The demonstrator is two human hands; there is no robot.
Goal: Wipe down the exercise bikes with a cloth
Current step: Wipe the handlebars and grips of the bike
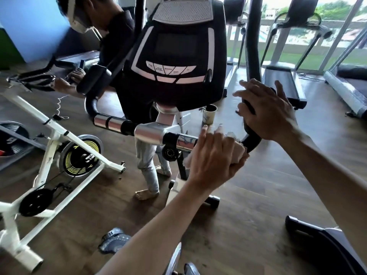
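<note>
1. Left hand (213,155) clenched round a bunched pale cloth (237,150), index finger sticking up; grip pressed against the chrome stretch of the handlebar (151,133), right where the metal meets the black foam bend.
2. Right hand (266,110) draped over the upturned black foam end of the same bar, fingers spread and only loosely curved round it; seemingly steadying the bike rather than wiping.
3. Long axis of the handlebar running roughly left to right under the console (174,54), then curling up and away at the right end beneath the right hand.
4. Cloth sitting at the right end of the straight run: bare chrome and the silver centre clamp stretching off to the left of the grip, black foam curve rising just beside it to the right.
5. Left hand the nearer one for either direction, already on the bar with the cloth; probably a slide along the axis next, leftward over the chrome or up round the foam bend.
6. Second person (111,24) behind the console, handling a white spin bike (59,135) at far left.
</note>
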